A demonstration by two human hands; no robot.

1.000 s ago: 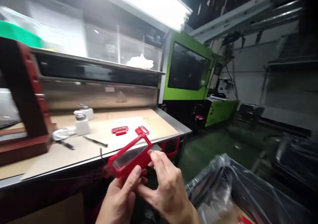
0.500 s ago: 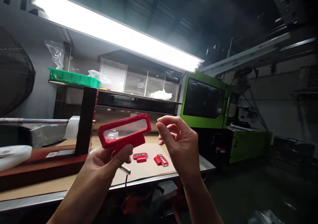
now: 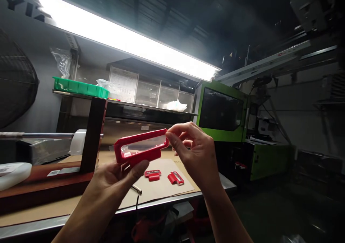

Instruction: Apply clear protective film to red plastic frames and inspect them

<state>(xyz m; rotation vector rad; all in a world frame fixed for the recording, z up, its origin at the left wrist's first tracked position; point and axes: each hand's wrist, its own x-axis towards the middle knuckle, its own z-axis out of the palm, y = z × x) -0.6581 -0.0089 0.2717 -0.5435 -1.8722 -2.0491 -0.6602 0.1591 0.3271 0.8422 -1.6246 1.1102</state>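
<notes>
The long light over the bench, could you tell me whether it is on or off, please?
On: the long light glows bright white and lights the bench below.

Large dark letters "YI" on wall (image 3: 24, 9) upper left, cut off; nothing else legible.

Above the cardboard-covered metal surface (image 3: 161, 200) the long red plastic frame (image 3: 140, 150) sat between both hands, left hand (image 3: 118, 176) beneath it, right hand (image 3: 198, 157) at its right end. Behind and below, two small red plastic clips (image 3: 161, 174) lay on the surface, with the dark wooden stand (image 3: 91, 135) to their left.
</notes>
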